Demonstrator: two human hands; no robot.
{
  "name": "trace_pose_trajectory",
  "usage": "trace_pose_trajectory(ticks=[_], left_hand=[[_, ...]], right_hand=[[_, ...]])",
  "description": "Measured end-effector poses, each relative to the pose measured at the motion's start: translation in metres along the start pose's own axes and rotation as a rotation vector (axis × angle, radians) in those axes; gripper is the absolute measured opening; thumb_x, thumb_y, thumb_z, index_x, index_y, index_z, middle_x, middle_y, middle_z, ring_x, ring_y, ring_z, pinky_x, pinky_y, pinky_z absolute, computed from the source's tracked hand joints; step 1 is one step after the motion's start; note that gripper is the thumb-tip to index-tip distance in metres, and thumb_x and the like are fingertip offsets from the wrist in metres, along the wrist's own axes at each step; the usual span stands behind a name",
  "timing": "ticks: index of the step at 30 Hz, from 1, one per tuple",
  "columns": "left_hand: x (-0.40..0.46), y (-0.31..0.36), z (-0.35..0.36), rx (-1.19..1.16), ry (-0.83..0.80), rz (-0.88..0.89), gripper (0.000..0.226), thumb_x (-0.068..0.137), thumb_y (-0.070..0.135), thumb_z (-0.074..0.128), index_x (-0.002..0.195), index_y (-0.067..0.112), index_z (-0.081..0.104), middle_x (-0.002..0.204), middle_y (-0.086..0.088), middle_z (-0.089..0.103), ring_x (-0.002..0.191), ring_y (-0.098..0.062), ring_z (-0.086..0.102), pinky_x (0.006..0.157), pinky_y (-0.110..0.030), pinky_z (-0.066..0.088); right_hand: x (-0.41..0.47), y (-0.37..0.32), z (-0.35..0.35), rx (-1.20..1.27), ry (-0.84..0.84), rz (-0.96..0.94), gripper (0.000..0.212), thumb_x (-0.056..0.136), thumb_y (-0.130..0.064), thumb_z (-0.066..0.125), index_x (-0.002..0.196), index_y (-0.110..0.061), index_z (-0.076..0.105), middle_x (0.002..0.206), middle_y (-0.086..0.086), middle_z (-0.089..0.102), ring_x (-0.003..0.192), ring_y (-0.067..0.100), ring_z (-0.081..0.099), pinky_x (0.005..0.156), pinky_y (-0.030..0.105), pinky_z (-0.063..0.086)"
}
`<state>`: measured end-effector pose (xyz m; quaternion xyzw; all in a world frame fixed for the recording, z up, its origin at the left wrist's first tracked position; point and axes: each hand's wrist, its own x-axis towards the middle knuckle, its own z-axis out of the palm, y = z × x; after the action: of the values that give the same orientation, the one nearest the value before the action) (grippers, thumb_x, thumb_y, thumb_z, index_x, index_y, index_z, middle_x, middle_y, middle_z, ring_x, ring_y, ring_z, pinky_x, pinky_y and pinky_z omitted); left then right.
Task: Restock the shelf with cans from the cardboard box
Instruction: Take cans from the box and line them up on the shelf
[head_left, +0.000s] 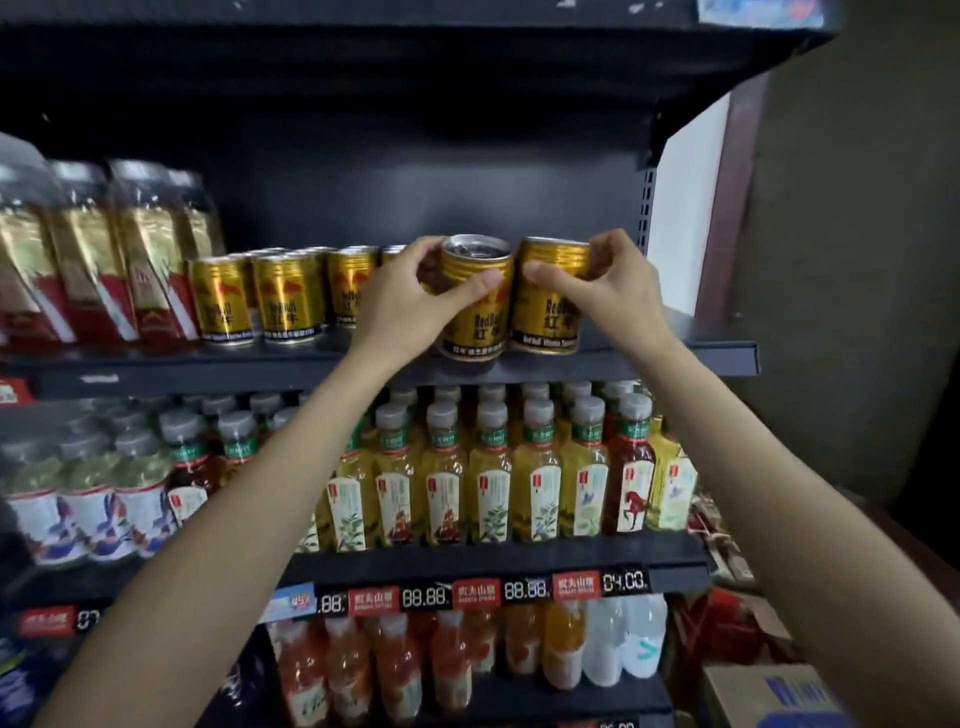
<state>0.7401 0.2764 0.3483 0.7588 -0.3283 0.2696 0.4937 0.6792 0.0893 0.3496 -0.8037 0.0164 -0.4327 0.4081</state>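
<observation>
My left hand (410, 296) grips a gold can (475, 312) near its top, and the can tilts slightly toward me at the front edge of the dark upper shelf (675, 358). Right beside it, my right hand (608, 291) is closed around a second gold can (548, 306) that stands on the same shelf. The two cans nearly touch. A row of matching gold cans (260, 299) stands further left on this shelf. A corner of the cardboard box (763, 696) shows at the bottom right.
Tall bagged bottles (104, 249) fill the shelf's left end. Tea bottles (493, 478) crowd the shelf below, with price tags (467, 592) along its edge and more drinks (441, 660) under that. A white panel and a wall lie to the right.
</observation>
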Motion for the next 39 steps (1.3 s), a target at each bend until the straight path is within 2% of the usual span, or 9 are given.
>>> trace_pose_trajectory(ticks=[9,14,18,21,24,26,29,36,39], left_hand=[[0.069,-0.034,0.066,0.088,-0.082,-0.123,0.061,0.082,0.056,0.059,0.129,0.017,0.051,0.127,-0.001,0.06,0.116,-0.018,0.055,0.088,-0.026,0.043],[0.093,-0.044,0.087,0.173,-0.185,-0.147,0.061,0.089,0.049,0.053,0.136,0.012,0.041,0.137,-0.006,0.051,0.124,-0.023,0.049,0.087,-0.024,0.037],[0.109,-0.054,0.095,0.213,-0.292,-0.21,0.064,0.09,0.052,0.05,0.138,0.011,0.038,0.14,-0.007,0.048,0.128,-0.024,0.046,0.094,-0.028,0.038],[0.11,-0.053,0.089,0.434,-0.237,-0.051,0.08,0.087,0.052,0.054,0.147,0.012,0.02,0.152,-0.008,0.029,0.139,-0.025,0.03,0.108,-0.036,0.031],[0.105,-0.052,0.082,0.695,-0.17,0.288,0.077,0.083,0.055,0.058,0.144,0.018,0.029,0.148,-0.004,0.034,0.135,-0.022,0.033,0.105,-0.037,0.034],[0.106,-0.057,0.082,0.843,-0.208,0.386,0.077,0.08,0.059,0.058,0.14,0.018,0.034,0.143,-0.003,0.04,0.131,-0.021,0.037,0.104,-0.035,0.035],[0.116,-0.064,0.081,0.891,-0.267,0.388,0.076,0.077,0.06,0.062,0.137,0.02,0.039,0.139,-0.002,0.046,0.128,-0.02,0.041,0.105,-0.033,0.033],[0.141,-0.082,0.074,1.046,-0.317,0.323,0.074,0.078,0.059,0.062,0.137,0.02,0.039,0.135,-0.002,0.052,0.12,-0.025,0.051,0.102,-0.035,0.036],[0.145,-0.088,0.069,1.136,-0.319,0.301,0.075,0.08,0.057,0.06,0.139,0.017,0.036,0.139,-0.004,0.049,0.124,-0.025,0.049,0.106,-0.034,0.032]], right_hand=[[0.079,0.044,0.025,-0.201,0.021,0.071,0.079,0.064,-0.062,0.072,0.117,-0.009,0.046,0.115,0.009,0.06,0.102,0.025,0.059,0.084,0.042,0.053],[0.103,0.064,0.034,-0.283,0.01,0.123,0.081,0.065,-0.06,0.073,0.118,-0.006,0.045,0.12,0.013,0.057,0.109,0.03,0.057,0.086,0.044,0.05],[0.114,0.081,0.045,-0.339,-0.068,0.149,0.081,0.066,-0.059,0.073,0.118,-0.004,0.044,0.122,0.015,0.056,0.11,0.032,0.056,0.086,0.043,0.05],[0.122,0.088,0.042,-0.355,-0.195,0.114,0.086,0.071,-0.056,0.071,0.129,-0.001,0.038,0.13,0.018,0.05,0.118,0.031,0.051,0.093,0.04,0.046],[0.124,0.093,0.027,-0.387,-0.326,-0.031,0.097,0.073,-0.045,0.074,0.146,-0.011,0.02,0.144,0.018,0.034,0.131,0.035,0.038,0.108,0.047,0.036],[0.126,0.098,0.017,-0.456,-0.37,-0.157,0.085,0.077,-0.031,0.074,0.145,-0.016,0.027,0.144,0.014,0.035,0.131,0.033,0.038,0.109,0.045,0.035],[0.13,0.101,0.014,-0.486,-0.418,-0.227,0.063,0.079,-0.024,0.073,0.136,-0.016,0.046,0.137,0.01,0.047,0.123,0.029,0.048,0.104,0.045,0.042],[0.146,0.093,0.047,-0.571,-0.404,-0.219,0.061,0.08,-0.027,0.071,0.136,-0.018,0.047,0.141,0.011,0.044,0.121,0.03,0.05,0.103,0.041,0.041],[0.154,0.092,0.066,-0.578,-0.39,-0.191,0.066,0.079,-0.029,0.072,0.136,-0.012,0.044,0.141,0.014,0.044,0.126,0.031,0.046,0.104,0.04,0.038]])
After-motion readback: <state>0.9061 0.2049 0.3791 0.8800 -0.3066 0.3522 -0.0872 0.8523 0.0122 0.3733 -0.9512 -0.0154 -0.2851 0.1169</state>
